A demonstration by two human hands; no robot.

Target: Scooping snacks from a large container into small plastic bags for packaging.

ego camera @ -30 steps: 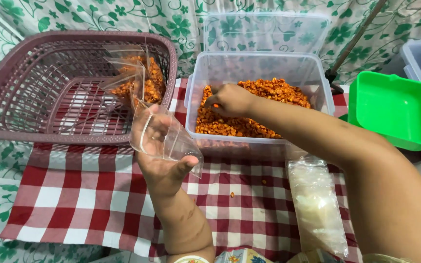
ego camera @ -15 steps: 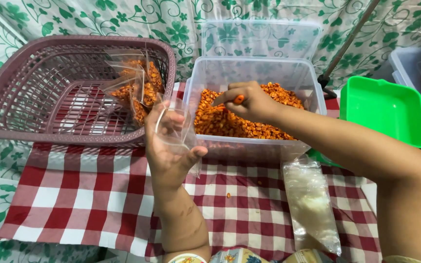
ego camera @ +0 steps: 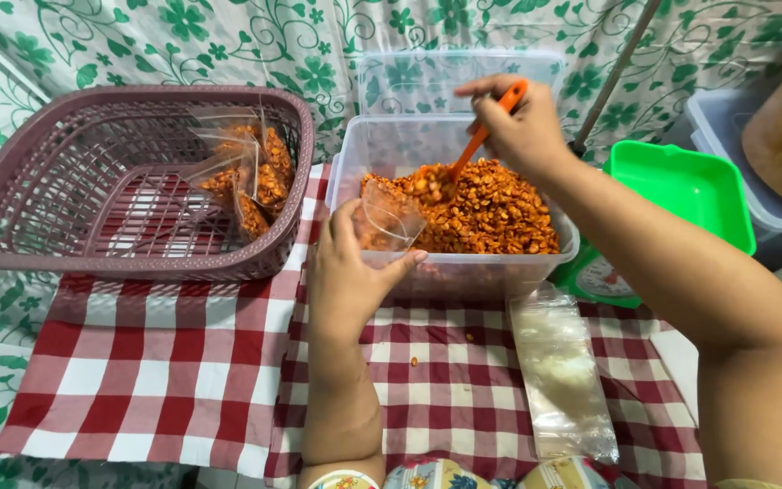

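The left hand (ego camera: 346,281) is raised palm-forward, thumb spread, fingers (ego camera: 341,222) pinched closed. The right hand (ego camera: 522,127) reaches forward, fingers curled shut, forearm stretched diagonally.

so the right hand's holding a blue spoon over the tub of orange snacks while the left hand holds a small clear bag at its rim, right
Not quite: the spoon is orange, not blue, as the head view shows. The rest holds: the right hand has it in its grip over the clear tub of orange snacks, and the left hand holds a small clear bag at the tub's rim.
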